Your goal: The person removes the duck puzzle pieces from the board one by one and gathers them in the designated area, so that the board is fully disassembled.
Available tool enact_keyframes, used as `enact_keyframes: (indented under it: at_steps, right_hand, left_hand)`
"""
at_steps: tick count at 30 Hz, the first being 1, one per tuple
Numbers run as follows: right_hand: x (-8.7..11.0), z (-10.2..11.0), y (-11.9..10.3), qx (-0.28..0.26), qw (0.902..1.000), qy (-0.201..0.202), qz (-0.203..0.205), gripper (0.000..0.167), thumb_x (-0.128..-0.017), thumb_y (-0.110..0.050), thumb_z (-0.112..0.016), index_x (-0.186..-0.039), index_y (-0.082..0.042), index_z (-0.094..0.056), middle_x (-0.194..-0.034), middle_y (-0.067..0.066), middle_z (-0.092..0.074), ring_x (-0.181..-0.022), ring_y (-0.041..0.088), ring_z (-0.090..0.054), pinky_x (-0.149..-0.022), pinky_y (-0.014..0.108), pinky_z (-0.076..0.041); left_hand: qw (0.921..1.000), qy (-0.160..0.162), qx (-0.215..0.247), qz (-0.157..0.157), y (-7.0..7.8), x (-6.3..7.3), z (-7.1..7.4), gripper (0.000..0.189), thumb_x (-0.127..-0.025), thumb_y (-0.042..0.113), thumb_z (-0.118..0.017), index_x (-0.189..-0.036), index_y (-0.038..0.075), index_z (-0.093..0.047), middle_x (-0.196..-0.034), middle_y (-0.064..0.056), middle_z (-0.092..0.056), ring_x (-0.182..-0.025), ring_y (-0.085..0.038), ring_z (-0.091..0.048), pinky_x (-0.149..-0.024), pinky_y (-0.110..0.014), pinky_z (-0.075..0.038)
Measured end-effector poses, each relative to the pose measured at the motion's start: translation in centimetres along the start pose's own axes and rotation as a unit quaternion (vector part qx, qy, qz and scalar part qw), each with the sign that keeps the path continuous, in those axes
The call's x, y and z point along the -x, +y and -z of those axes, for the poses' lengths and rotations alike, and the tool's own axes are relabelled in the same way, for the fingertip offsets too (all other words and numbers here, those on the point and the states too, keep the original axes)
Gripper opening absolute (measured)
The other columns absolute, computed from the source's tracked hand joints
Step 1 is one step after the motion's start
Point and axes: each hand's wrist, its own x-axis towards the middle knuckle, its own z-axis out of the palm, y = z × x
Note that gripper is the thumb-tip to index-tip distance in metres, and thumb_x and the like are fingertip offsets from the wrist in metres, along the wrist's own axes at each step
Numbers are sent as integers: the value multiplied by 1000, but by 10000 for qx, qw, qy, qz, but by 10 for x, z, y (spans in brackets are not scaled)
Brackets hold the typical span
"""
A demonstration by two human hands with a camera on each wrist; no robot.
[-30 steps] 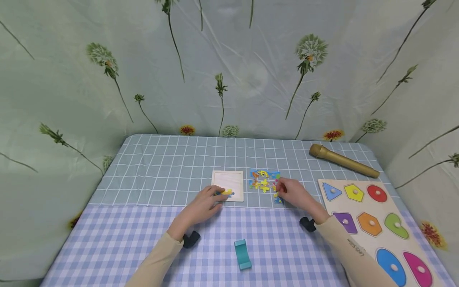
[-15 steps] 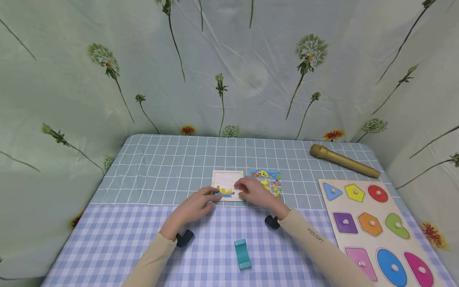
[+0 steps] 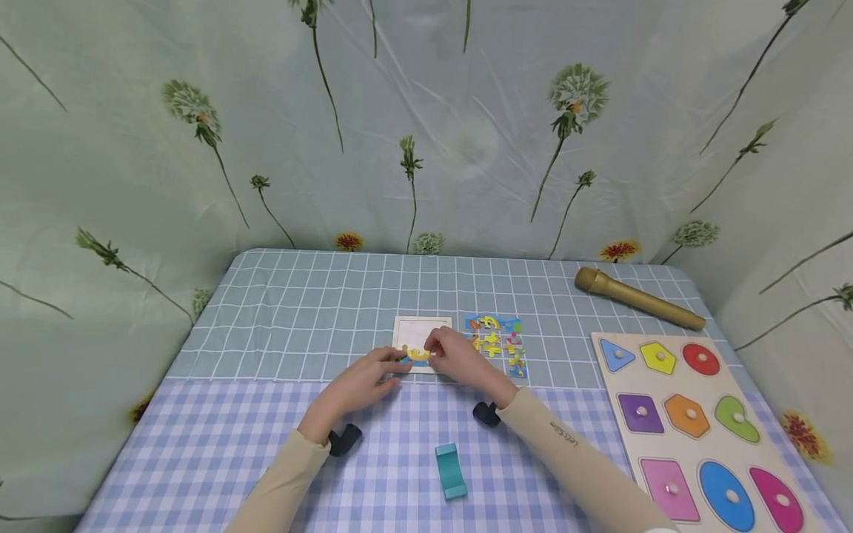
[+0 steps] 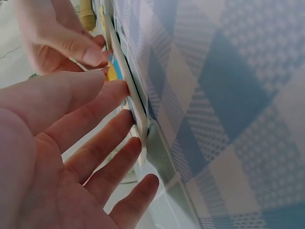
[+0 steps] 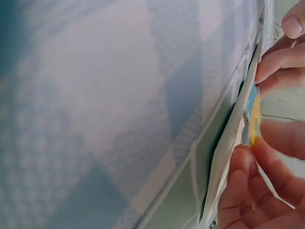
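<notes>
A small wooden puzzle tray point(image 3: 423, 320) lies on the grey grid cloth in the head view. Joined yellow-and-blue jigsaw pieces point(image 3: 417, 355) fill part of its near edge. My left hand point(image 3: 360, 381) rests its extended fingertips at the tray's near left corner, against these pieces. At the near right of the tray, my right hand point(image 3: 461, 359) pinches a jigsaw piece between thumb and fingers. The piece is mostly hidden by the fingers. In the right wrist view, a yellow piece point(image 5: 255, 123) shows beside the right thumb, low against the tray.
Several loose jigsaw pieces point(image 3: 492, 342) lie right of the tray. A wooden shape board point(image 3: 680, 437) with knobbed shapes fills the right side. Behind it lies a gold microphone point(image 3: 640, 299). A teal curved block point(image 3: 451, 471) sits on the checked cloth in front.
My right hand has moved left from the loose pieces to the tray, carrying a piece to its near right part. My left hand has drawn back slightly to the left.
</notes>
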Motion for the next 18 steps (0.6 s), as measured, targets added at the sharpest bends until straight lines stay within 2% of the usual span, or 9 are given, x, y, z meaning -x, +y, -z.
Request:
enact_keyframes:
  at_steps: [5,10,12,13,16,18]
  right_hand:
    - [-5,-2,-2,-262,9994,218,0,11,-82,7,-61,-85,-4,-60,-73,0,-57,-64,12,-50,-58,23,-43]
    - [-6,1,3,-270,9993,247,73,14,-81,7,-61,-86,-6,-61,-73,-1,-57,-66,10,-50,-61,25,-44]
    - [-5,5,6,-408,9988,245,104,14,-81,7,-60,-87,-6,-63,-75,-1,-57,-67,11,-50,-64,29,-45]
    - [-3,8,9,-474,9984,267,134,14,-81,7,-60,-87,-5,-63,-75,-1,-58,-67,11,-52,-70,31,-46]
    - [3,21,17,-687,9972,288,53,13,-81,7,-60,-85,-4,-64,-75,0,-59,-68,11,-52,-73,35,-46]
    - [9,30,24,-727,9969,304,-6,12,-80,7,-60,-84,-3,-64,-75,1,-60,-68,12,-53,-72,34,-46]
  left_hand:
    - [10000,-69,-6,16,1,-1,1,32,-92,9,-62,-122,-2,-64,-129,-20,-53,-119,-36,-49,-97,-47,-42]
    - [10000,-19,17,-72,0,0,0,30,-91,7,-62,-120,-4,-65,-129,-21,-53,-119,-38,-49,-96,-48,-42]
    - [10000,-9,30,-68,0,0,0,30,-91,7,-63,-119,-4,-65,-129,-21,-53,-120,-38,-48,-97,-48,-42]
    - [10000,-4,13,-66,0,-1,0,30,-91,7,-63,-119,-4,-65,-129,-21,-53,-120,-38,-48,-97,-48,-42]
    - [10000,-17,6,-13,1,-1,0,30,-91,8,-63,-119,-4,-65,-130,-20,-52,-121,-37,-47,-98,-48,-41]
    - [10000,-27,-5,14,1,-1,0,30,-92,9,-63,-119,-3,-65,-131,-19,-52,-122,-37,-46,-99,-47,-40]
